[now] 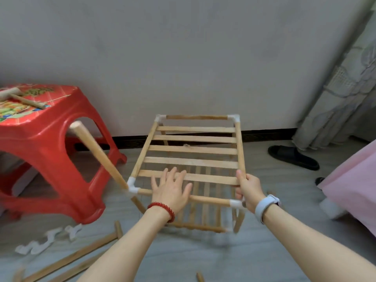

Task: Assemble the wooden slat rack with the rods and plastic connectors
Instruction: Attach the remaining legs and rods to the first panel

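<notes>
Step in hand, as judged: seating the upper slat shelf on its frame; two tiers are joined, uprights for a further tier only partly fitted.

Left to right:

- Red stool [50,151] well left of the fingers; a wooden mallet [18,96] lies on its top.
- Loose rods [67,259] and spare plastic connectors [46,239] on the floor [183,257], below and left of the left hand's fingers.
- One rod [99,155] stands in the near-left connector [132,185], just left of the left fingers; it leans up and away to the left, not plumb.
- Left hand [173,192]: fingers straight and spread, palm flat on the nearest slat and the front rail; pressing, not gripping.
- Rack [193,149] stands on the floor under both hands; long axis of the top shelf runs from the fingers away toward the wall [183,58]; slats lie crosswise, left to right; a lower tier shows through the gaps.
- Right hand [249,190]: fingers curled round the right side rail, just beyond the near-right connector [236,203]; thumb on top of the rail.
- Black slipper [293,156] and pink fabric [352,190] well right of the right fingers.

Next move, as judged: straighten the leaning rod so it seats square; then fit uprights into the three remaining top connectors; the right hand should brace the frame while the left fetches a rod from the floor. The mallet may be wanted if the joints are tight.
</notes>
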